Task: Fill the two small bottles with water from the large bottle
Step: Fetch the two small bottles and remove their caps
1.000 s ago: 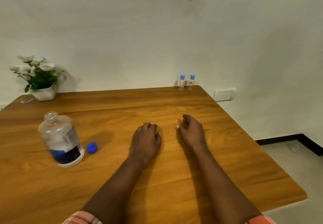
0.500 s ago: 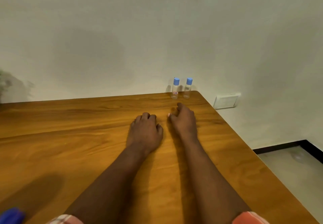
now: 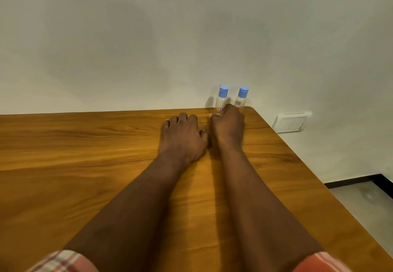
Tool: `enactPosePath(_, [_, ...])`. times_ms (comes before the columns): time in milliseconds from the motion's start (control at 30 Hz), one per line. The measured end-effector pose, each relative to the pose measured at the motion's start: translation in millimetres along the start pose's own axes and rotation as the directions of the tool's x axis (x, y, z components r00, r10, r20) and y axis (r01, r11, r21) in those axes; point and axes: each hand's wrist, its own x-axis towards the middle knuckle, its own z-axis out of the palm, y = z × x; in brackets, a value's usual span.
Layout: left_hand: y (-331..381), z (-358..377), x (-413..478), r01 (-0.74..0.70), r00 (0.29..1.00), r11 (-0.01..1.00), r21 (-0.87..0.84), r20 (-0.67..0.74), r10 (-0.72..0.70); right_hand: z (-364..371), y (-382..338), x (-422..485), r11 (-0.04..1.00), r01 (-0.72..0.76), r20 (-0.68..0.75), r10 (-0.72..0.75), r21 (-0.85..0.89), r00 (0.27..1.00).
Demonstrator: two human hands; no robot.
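Observation:
Two small clear bottles with blue caps stand upright side by side at the table's far right corner, against the wall: the left small bottle (image 3: 221, 99) has a red-edged label, the right small bottle (image 3: 241, 100) is plain. My right hand (image 3: 228, 125) is stretched out to them, thumb and fingers apart at the left bottle's base, hiding its lower part. My left hand (image 3: 182, 137) lies palm down on the wooden table (image 3: 85, 154) beside it, fingers loosely curled, holding nothing. The large bottle is out of view.
A white wall plate (image 3: 291, 122) sits on the wall just past the table's right edge. That edge runs diagonally down to the lower right, with grey floor (image 3: 365, 203) and a dark skirting beyond it. Checked sleeves show at the bottom.
The view has swung right, so the large bottle, its blue cap and the plant have left the frame. Both hands have slid forward; the right hand now reaches the small bottles.

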Motion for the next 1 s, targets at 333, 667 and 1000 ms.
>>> enactPosePath(333, [0, -1, -7, 0.010, 0.999, 1.000, 0.011, -0.041, -0.010, 1, -2, -1, 0.999, 0.011, -0.060, -0.009, 0.033, 0.998])
enactPosePath(667, [-5, -27, -76, 0.034, 0.999, 0.998, -0.052, -0.032, -0.035, -46, -7, -91, 0.989, 0.084, 0.063, -0.092, 0.119, 0.994])
enactPosePath(1000, [-27, -72, -203, 0.013, 0.999, 0.994, -0.111, -0.031, -0.017, -98, -18, -224, 0.982, 0.075, 0.115, -0.096, 0.174, 0.989])
